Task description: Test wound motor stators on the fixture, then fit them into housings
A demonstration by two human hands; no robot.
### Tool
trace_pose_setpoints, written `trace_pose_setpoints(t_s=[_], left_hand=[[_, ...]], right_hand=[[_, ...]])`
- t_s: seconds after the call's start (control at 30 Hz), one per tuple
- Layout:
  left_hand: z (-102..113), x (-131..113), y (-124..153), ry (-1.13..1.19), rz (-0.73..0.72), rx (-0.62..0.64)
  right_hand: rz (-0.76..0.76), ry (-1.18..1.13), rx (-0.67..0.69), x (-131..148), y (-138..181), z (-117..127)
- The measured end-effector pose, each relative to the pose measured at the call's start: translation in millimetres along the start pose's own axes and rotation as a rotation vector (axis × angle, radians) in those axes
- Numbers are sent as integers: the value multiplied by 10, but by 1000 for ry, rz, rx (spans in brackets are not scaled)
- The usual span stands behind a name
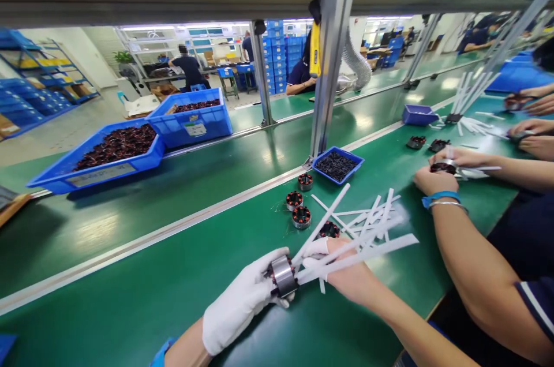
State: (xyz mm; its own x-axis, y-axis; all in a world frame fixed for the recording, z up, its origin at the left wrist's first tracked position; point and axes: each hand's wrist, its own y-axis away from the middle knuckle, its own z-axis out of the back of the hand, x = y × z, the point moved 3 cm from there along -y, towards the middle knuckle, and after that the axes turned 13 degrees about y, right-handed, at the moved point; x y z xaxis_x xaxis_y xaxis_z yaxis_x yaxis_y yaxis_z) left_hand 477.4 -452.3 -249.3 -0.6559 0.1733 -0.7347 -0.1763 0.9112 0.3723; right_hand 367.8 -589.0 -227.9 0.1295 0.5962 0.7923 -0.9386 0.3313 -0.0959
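My left hand (242, 300), in a white glove, is closed round a motor stator (283, 276), a metal ring with dark ends. Several long white strips (367, 254) stick out from the stator's right side. My right hand (346, 274) has white coverings on its fingertips and pinches a strip close to the stator; the strips partly hide it. Just beyond my hands stand more stators (301, 217) with copper-coloured windings, one of them partly behind the strips. A loose pile of white strips (367, 217) lies on the green bench (173, 292).
A small blue tray (361, 164) of black pieces sits by the metal post (331, 67). Two blue bins (108, 175) of dark parts stand at the left. On the right, a co-worker's hands (441, 173) hold another stator. A purple-blue tray (419, 116) is farther back.
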Motion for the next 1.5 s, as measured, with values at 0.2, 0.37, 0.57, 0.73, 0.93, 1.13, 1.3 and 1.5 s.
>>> trace_pose_setpoints(t_s=[0.2, 0.37, 0.57, 0.73, 0.93, 1.13, 1.3, 1.5], left_hand=[[-5, -6, -7, -159, -136, -37], [11, -36, 19, -329, -243, -68], [2, -13, 37, -488, -324, -31], [16, 73, 21, -392, -339, 7], [10, 46, 45, -455, -380, -32], [16, 38, 59, -536, -428, -65], [5, 40, 85, -569, -435, -71], [-32, 40, 109, -557, -407, -62]], right_hand=[[-90, 89, -29, -73, 42, -74], [-78, 222, -61, -122, 66, -77], [108, 550, -105, -111, 41, -44], [153, 481, -22, -54, 28, -94], [224, 378, -164, -42, 42, -134], [341, 402, -227, -39, 14, -154], [417, 436, -133, -1, -18, -189], [676, 611, -193, -54, 85, -230]])
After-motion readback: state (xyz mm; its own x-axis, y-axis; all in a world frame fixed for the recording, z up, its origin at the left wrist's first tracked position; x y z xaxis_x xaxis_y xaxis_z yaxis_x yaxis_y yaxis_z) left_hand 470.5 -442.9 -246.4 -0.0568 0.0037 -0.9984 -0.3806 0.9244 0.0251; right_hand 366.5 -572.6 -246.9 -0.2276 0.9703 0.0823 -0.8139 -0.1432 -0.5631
